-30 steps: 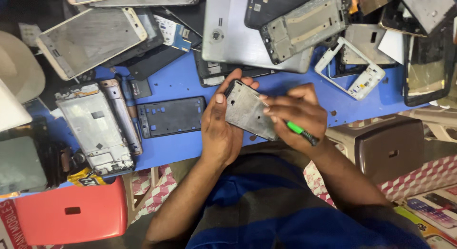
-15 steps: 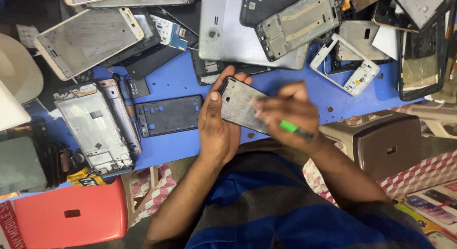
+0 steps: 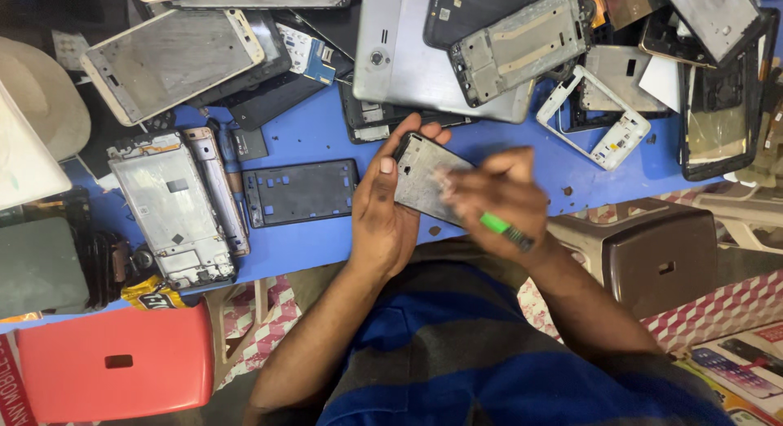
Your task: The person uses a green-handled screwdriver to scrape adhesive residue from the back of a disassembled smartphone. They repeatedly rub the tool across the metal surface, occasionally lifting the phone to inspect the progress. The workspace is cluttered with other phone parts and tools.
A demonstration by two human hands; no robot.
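left hand clamps the phone shell above the blue mat, its long axis slanting up-left; right hand, blurred, fingers closed on a green tool, lies just right of the shell, overlapping it.

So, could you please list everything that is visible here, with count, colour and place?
phone part: one, grey, held above the table edge
tool: one, green and black handle, in right hand
table: one, blue, across the upper half
black frame: one, flat on table, left of the hands
silver frame: one, far left on table
white frame: one, right of the hands
red stool: one, bottom left
brown stool: one, right
left hand: holds phone part
right hand: blurred, grips tool
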